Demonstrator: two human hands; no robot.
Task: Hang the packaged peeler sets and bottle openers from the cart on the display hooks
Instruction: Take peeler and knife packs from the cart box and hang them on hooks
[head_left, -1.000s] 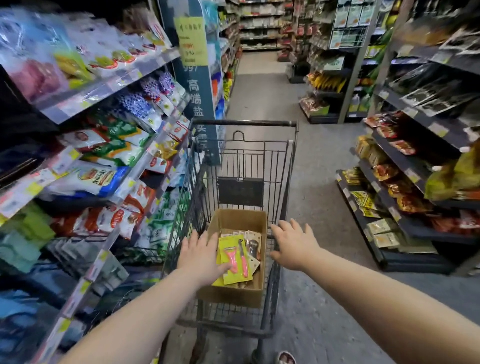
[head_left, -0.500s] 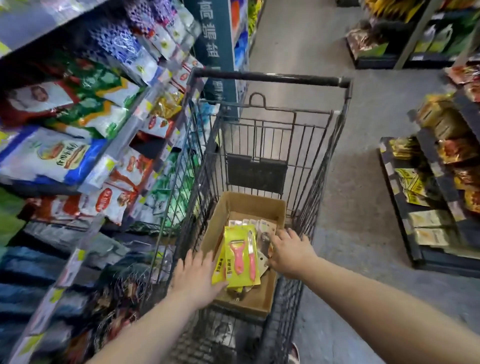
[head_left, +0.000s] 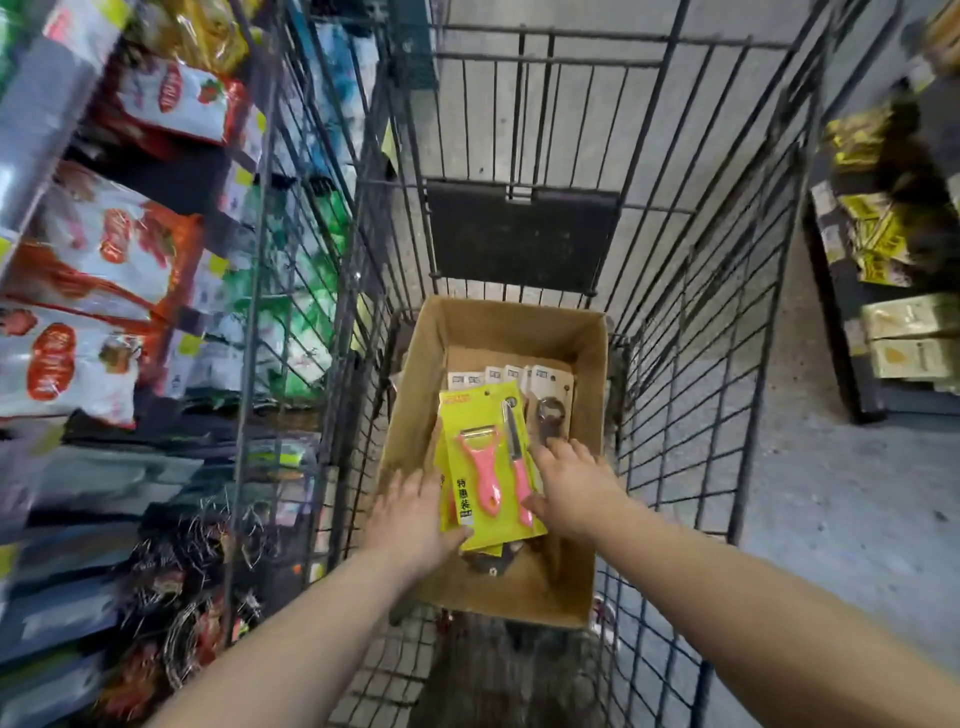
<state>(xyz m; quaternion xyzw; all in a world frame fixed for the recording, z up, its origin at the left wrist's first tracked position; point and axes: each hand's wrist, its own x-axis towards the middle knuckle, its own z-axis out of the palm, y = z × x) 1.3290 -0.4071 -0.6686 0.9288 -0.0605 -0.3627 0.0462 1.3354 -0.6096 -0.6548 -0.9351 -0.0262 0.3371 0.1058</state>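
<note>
A wire shopping cart (head_left: 691, 291) holds a cardboard box (head_left: 519, 327). In the box lies a stack of yellow peeler sets (head_left: 485, 415), the top one showing a pink peeler and a pink knife. Tan cards with bottle openers (head_left: 551, 410) lie under and behind them. My left hand (head_left: 413, 517) is at the top pack's lower left corner, with its thumb over the pack's edge and its fingers along the left side. My right hand (head_left: 574, 488) rests with spread fingers on a bottle opener card, and its thumb touches the pack's right edge.
Shelves of bagged snacks (head_left: 104, 244) press close on the cart's left. Low shelves with yellow and green boxes (head_left: 893, 332) stand on the right across the grey floor (head_left: 831, 493). The cart's black flap (head_left: 519, 234) stands behind the box.
The view has dropped and closed in on the box. Both hands have reached deeper into the cart; the left has come up against the top yellow pack and the right has moved onto the cards.
</note>
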